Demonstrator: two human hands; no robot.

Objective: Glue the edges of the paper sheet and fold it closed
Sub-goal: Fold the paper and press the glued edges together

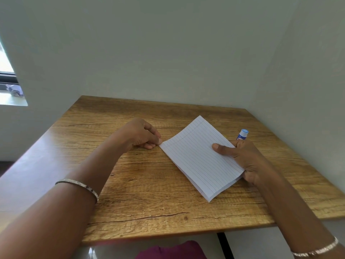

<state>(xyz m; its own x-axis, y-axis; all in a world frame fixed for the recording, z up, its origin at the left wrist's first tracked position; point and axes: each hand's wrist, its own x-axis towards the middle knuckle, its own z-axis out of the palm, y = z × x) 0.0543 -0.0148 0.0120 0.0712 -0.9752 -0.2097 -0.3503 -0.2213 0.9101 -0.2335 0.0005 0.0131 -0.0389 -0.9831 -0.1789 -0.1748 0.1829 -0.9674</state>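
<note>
**Paper sheet: folded, held at two points on the table**

Count: 1 paper sheet (199, 157), 1 glue stick (243, 134), 2 hands, 2 bracelets, 1 table (149, 202)

- Sheet: white, lined, folded over into two layers. It lies diagonally on the wood top, right of centre, with one corner pointing to the far edge and one to the near edge. The layers gape slightly at the near end
- Left hand (139, 133): fingers curled in, knuckles up, resting on the table. Thumb tip and forefinger tip meet right at the sheet's left corner. Can't tell whether they pinch the corner or only touch it
- Right hand (244, 159): grips the sheet's right-hand long side. Thumb (222, 149) lies flat on top of the upper layer and the other fingers are tucked underneath, hidden by the paper. That side looks raised a little off the wood
- Glue stick: blue cap on, white and blue body. It sits just beyond the right hand, toward the table's right edge. Its lower part is hidden behind the knuckles, so I can't tell if the hand touches it
- Bracelets: one silver band on the left wrist (80, 186), one on the right wrist (315, 251)
- Surroundings: plain wall (168, 53) behind the far edge, window (7, 71) off to the left, magenta cloth (173, 251) below the near edge
</note>
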